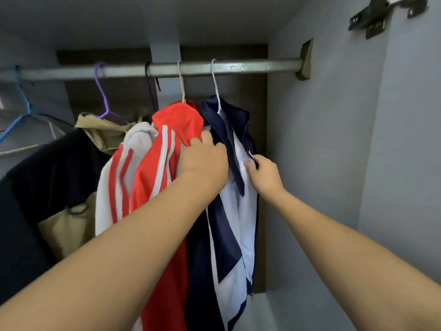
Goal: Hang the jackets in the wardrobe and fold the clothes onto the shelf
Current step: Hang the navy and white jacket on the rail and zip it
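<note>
A navy and white jacket hangs on a white hanger at the right end of the wardrobe rail. Beside it on the left hangs a red jacket with white stripes on a beige hanger. My left hand grips cloth between the two jackets, fingers curled over the red jacket's shoulder and into the navy collar. My right hand pinches the navy jacket's front edge near the zip.
Further left hang a white jacket with red stripes, a tan garment on a purple hanger, a black garment and a blue hanger. The wardrobe's grey side wall stands close on the right, with a door hinge above.
</note>
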Motion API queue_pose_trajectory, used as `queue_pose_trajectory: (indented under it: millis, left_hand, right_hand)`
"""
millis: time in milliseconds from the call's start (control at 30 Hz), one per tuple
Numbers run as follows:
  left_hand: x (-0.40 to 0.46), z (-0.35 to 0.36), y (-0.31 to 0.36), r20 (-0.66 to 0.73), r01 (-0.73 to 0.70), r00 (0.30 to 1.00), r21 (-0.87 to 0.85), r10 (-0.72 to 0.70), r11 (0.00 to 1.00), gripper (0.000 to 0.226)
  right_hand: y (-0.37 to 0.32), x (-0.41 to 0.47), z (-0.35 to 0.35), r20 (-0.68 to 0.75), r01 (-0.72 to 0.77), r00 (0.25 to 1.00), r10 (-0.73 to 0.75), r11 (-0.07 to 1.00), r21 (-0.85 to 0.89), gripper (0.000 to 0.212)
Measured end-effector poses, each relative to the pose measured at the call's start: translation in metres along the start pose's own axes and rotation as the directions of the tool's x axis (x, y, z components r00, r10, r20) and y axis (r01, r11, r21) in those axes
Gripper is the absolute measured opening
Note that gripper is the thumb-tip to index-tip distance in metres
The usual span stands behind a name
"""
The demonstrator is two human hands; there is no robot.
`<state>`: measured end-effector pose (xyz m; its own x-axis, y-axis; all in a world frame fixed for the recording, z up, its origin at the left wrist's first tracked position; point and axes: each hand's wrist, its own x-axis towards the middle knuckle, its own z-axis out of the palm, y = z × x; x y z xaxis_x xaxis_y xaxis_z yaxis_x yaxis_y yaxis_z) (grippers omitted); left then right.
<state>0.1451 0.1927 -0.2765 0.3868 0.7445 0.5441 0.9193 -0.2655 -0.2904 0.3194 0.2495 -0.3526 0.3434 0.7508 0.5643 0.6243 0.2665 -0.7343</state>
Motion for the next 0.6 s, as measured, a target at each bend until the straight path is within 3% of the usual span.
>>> queue_pose_trajectory:
  millis: [100, 267, 367, 500, 600]
  left_hand:
    - [-0.030, 0.017, 0.009, -0.097, 0.021, 0.995, 0.393, 0.019, 0.919, 0.045]
    - [-0.086, 0.076, 0.035, -0.073, -0.046, 0.989, 0.678, 0.129, 0.734, 0.065]
    - [-0.125, 0.129, 0.057, 0.052, -0.174, 0.980, 0.698, 0.193, 0.695, 0.065]
    - [-0.167, 0.205, 0.084, 0.249, -0.328, 0.943, 0.596, 0.219, 0.733, 0.064]
    - [-0.189, 0.255, 0.096, 0.355, -0.348, 0.918, 0.500, 0.179, 0.793, 0.060]
  right_hand:
    - [0.036, -0.018, 0.021, -0.015, 0.089, 0.996, -0.089, 0.996, 0.005, 0.021]
    - [0.101, -0.061, 0.071, 0.075, 0.071, 0.994, -0.080, 0.990, 0.120, 0.010]
    - [0.140, -0.089, 0.100, 0.150, -0.018, 0.989, -0.006, 0.987, 0.161, 0.015]
    - [0.186, -0.125, 0.126, 0.255, -0.170, 0.959, 0.126, 0.973, 0.158, 0.027]
    - [0.220, -0.153, 0.145, 0.292, -0.231, 0.940, 0.180, 0.961, 0.154, 0.027]
